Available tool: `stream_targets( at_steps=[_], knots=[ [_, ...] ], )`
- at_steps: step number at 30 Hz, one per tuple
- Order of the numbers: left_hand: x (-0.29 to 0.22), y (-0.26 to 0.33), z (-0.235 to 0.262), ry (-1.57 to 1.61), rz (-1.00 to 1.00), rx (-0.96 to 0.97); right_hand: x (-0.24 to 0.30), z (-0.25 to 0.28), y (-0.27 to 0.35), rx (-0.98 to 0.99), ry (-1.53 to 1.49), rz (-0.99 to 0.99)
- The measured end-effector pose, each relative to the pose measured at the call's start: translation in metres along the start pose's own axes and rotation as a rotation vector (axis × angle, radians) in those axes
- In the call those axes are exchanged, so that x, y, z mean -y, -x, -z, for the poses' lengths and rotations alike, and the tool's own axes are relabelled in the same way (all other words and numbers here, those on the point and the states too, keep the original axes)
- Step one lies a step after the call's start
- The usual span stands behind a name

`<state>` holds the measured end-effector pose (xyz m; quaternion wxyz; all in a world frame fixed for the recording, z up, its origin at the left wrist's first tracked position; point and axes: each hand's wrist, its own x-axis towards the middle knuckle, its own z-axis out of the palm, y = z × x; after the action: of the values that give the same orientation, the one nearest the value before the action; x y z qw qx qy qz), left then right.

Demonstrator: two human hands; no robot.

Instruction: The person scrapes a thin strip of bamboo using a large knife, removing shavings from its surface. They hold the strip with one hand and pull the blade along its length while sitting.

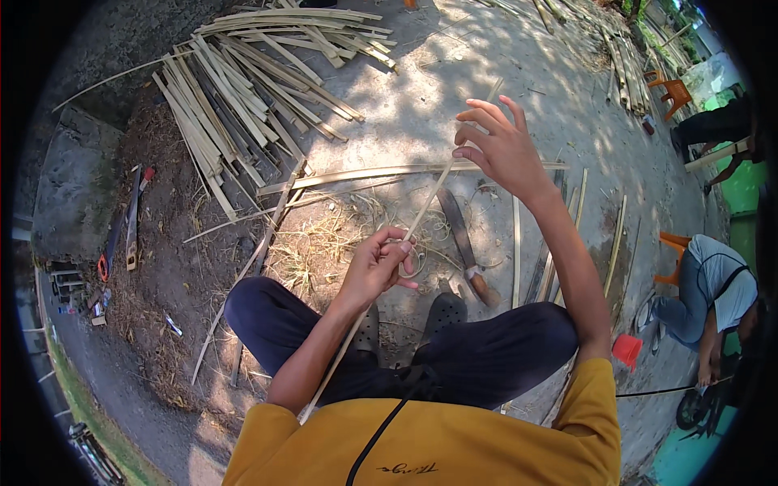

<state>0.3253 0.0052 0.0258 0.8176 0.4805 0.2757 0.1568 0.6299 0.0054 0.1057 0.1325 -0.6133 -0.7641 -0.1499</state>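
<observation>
Both hands grip a thin bamboo strip [421,212] above the lap: left hand [379,263] low, right hand [498,146] high. A knife [463,243] lies on the sunlit concrete ground [421,121]. Split bamboo slats [243,89] are piled beyond, beside bare soil [174,243].

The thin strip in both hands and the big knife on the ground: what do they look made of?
Thin strip: probably split bamboo, pale tan and matte, matching the slat pile. Big knife: dark dull blade, likely metal; brown handle, likely wood. Left hand and right hand pinch the strip.
</observation>
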Motion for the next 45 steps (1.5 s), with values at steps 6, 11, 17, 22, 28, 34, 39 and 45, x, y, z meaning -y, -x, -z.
stream_targets(
  at_steps=[6,11,17,22,28,34,39,45],
  knots=[
    [0.006,-0.006,-0.007,-0.156,0.035,-0.147,-0.003,0.007,0.010,0.235,-0.125,-0.123],
    [0.023,-0.018,0.003,-0.341,0.011,-0.152,-0.008,0.002,0.018,0.229,-0.160,-0.093],
    [0.036,-0.019,0.001,-0.295,-0.089,-0.163,-0.011,0.000,0.020,0.241,-0.192,-0.107],
    [0.024,-0.011,-0.003,-0.400,-0.078,-0.124,-0.009,0.008,0.020,0.303,-0.198,-0.146],
    [0.003,0.008,-0.023,-0.535,-0.109,-0.248,0.013,0.020,0.017,0.179,-0.418,-0.097],
    [-0.003,0.009,-0.028,-0.645,-0.241,-0.297,0.019,0.011,0.018,0.291,-0.565,-0.072],
    [-0.004,0.012,-0.027,-0.659,-0.231,-0.309,0.024,0.008,0.016,0.268,-0.592,-0.093],
    [0.002,0.012,-0.024,-0.720,-0.362,-0.339,0.028,0.002,0.017,0.239,-0.523,-0.086]
  ],
)
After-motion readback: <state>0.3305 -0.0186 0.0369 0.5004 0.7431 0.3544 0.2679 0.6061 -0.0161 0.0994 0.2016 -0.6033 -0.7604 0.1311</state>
